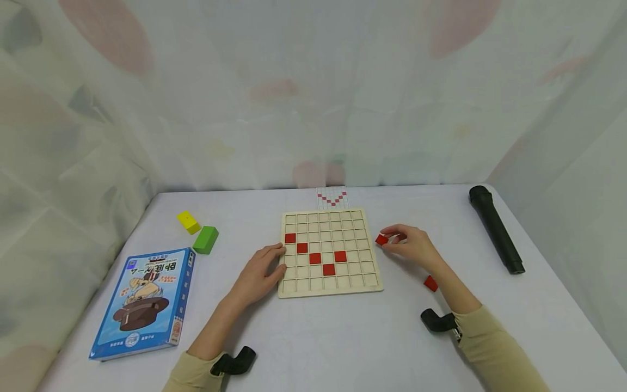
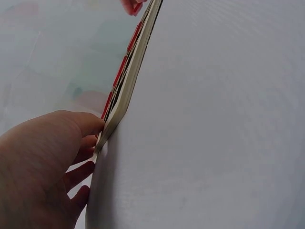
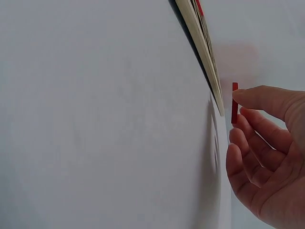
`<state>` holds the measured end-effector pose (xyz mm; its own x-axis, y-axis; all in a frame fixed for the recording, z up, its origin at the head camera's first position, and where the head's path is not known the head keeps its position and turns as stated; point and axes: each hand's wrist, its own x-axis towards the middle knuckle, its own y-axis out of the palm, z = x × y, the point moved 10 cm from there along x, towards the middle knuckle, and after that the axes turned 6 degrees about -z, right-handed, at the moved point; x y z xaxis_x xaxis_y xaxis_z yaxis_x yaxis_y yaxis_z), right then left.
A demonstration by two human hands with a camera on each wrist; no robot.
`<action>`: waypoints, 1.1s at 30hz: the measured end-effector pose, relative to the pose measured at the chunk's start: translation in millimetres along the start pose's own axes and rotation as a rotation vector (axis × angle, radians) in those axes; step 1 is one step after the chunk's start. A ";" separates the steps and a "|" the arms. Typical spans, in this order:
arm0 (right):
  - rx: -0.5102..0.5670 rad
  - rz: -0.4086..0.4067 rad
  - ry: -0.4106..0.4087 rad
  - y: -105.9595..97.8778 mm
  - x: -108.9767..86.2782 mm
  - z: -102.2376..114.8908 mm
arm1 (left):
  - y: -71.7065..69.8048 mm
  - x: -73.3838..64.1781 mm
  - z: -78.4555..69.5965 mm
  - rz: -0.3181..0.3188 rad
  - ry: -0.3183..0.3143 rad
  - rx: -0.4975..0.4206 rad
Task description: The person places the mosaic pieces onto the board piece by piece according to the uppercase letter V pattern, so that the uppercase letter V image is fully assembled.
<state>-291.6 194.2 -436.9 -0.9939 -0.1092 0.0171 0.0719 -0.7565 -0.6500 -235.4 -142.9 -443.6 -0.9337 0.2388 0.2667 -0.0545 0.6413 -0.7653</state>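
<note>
A light wooden grid board (image 1: 303, 284) lies mid-table, with several red square tiles (image 1: 329, 269) set in its cells in a V-like slant. My left hand (image 1: 258, 275) rests against the board's left edge, fingers relaxed and the thumb touching the rim. From the left wrist, its thumb and fingers (image 2: 88, 123) meet the board's side near a corner. Just off the board's right side, my right hand (image 1: 410, 246) pinches a red tile (image 3: 235, 103) between thumb and fingers, held above the table. Another loose red tile (image 1: 431, 283) lies beneath the right forearm.
Behind the board, a small pattern card (image 1: 333, 198) shows red squares in a V. A blue game box (image 1: 142, 302) lies at left, beside a green block (image 1: 206, 239) and yellow blocks (image 1: 188, 222). At far right lies a black cylindrical object (image 1: 496, 228).
</note>
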 end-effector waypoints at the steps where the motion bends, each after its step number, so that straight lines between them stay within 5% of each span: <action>1: -0.001 0.005 -0.008 3.4 1.1 2.7 | -0.1 -0.1 0.1 -0.001 0.000 0.000; 18: 0.013 0.109 -0.093 49.4 12.5 37.5 | 0.4 0.5 1.8 -0.004 0.004 0.014; 33: 0.002 0.127 -0.176 60.3 14.6 51.9 | 1.9 0.7 3.5 -0.003 0.001 0.016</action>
<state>-297.4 113.5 -436.5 -0.9467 -0.3150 0.0678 0.1963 -0.7308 -0.6538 -237.4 -144.1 -446.9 -0.9331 0.2381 0.2696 -0.0627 0.6305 -0.7737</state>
